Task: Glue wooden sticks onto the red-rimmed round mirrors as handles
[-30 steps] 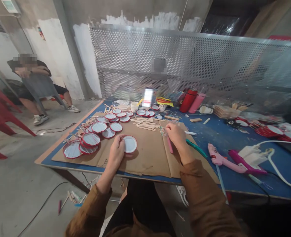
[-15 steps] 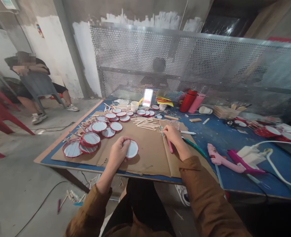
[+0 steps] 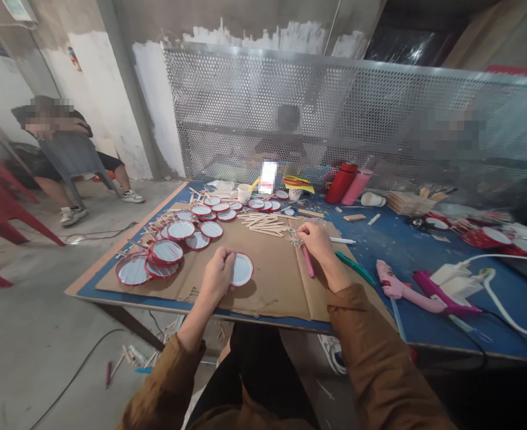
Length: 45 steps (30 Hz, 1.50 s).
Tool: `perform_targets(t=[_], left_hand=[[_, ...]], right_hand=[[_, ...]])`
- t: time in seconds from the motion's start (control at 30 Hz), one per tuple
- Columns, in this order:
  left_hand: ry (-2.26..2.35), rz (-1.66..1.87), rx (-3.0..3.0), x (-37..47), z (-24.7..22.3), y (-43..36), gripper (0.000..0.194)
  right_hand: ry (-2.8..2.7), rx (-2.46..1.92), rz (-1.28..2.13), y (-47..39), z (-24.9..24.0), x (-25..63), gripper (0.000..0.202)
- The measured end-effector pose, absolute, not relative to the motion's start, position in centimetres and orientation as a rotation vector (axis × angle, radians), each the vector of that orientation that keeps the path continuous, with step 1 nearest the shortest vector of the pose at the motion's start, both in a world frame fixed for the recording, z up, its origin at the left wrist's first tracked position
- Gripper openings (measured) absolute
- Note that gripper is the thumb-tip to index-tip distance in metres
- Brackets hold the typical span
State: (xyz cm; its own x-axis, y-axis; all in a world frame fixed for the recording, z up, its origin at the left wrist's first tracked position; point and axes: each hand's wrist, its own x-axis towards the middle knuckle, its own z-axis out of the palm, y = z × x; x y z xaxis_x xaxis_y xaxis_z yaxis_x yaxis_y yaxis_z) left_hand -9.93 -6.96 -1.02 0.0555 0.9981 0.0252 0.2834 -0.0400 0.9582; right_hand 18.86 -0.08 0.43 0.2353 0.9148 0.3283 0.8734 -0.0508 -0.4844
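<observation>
My left hand [image 3: 219,276] grips a small round drum [image 3: 242,269] with a white face and a red rim, held just above the cardboard sheet [image 3: 270,298]. Its thumb lies over the drum's near-left edge. To the right, my right hand [image 3: 316,240] has its fingers pinched together at a small tangle of thin, pale strings [image 3: 295,237]; what is between the fingertips is too small to make out. A pink stick-like tool [image 3: 308,261] lies under that hand. Several finished-looking red-rimmed drums [image 3: 181,229] are heaped at the left, some with wooden sticks.
Flat wooden sticks [image 3: 263,223] lie beyond the hands. A pink glue gun [image 3: 391,280], a power strip [image 3: 444,295] with white plugs and green scissors-like handles [image 3: 355,267] lie at the right. A phone [image 3: 268,177], cup [image 3: 244,193] and red bottle [image 3: 341,183] stand at the back.
My right hand has shifted slightly at the string tangle, its fingers still pinched. The left hand keeps hold of the drum, almost unmoved, its fingers curled a little more tightly.
</observation>
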Motion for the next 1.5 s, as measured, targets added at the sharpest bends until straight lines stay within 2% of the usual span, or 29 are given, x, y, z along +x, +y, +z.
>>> perform_targets(t=[0.13, 0.23, 0.3, 0.37, 0.5, 0.57, 0.8, 1.2, 1.5], left_hand=[[1.321, 1.107, 1.542, -9.9, -1.3, -6.9, 0.029], [1.302, 1.121, 1.555, -10.0, -1.3, -7.0, 0.032], [1.298, 1.118, 1.554, -10.0, -1.2, -7.0, 0.033], [1.293, 1.119, 1.549, -10.0, -1.1, -6.9, 0.034], [1.281, 1.207, 1.602, -10.1, -1.4, -6.7, 0.029], [1.254, 1.249, 1.654, -10.1, -1.5, -6.6, 0.033], [1.091, 1.183, 1.857, -9.9, -1.8, -6.5, 0.072], [1.126, 1.048, 1.695, -10.2, -1.6, -6.8, 0.069], [1.204, 1.004, 1.831, -10.1, -0.8, -7.5, 0.069]], right_hand=[[-1.651, -1.857, 0.103, -0.3, 0.7, 18.1, 0.012], [-1.677, -1.595, 0.173, -1.5, 1.2, 15.6, 0.017], [-1.802, -1.411, 0.529, -2.9, 1.5, 12.9, 0.030], [-1.859, -1.245, 0.894, -4.5, 1.6, 10.1, 0.033], [-1.865, -1.131, 1.159, -6.2, 1.3, 6.8, 0.031], [-1.787, -1.171, 1.156, -6.1, 1.1, 6.8, 0.028], [-1.573, -1.224, 1.030, -5.2, 1.4, 8.2, 0.023], [-1.540, -1.232, 1.122, -4.9, 1.2, 8.5, 0.029], [-1.480, -1.249, 1.109, -4.9, 1.6, 8.7, 0.027]])
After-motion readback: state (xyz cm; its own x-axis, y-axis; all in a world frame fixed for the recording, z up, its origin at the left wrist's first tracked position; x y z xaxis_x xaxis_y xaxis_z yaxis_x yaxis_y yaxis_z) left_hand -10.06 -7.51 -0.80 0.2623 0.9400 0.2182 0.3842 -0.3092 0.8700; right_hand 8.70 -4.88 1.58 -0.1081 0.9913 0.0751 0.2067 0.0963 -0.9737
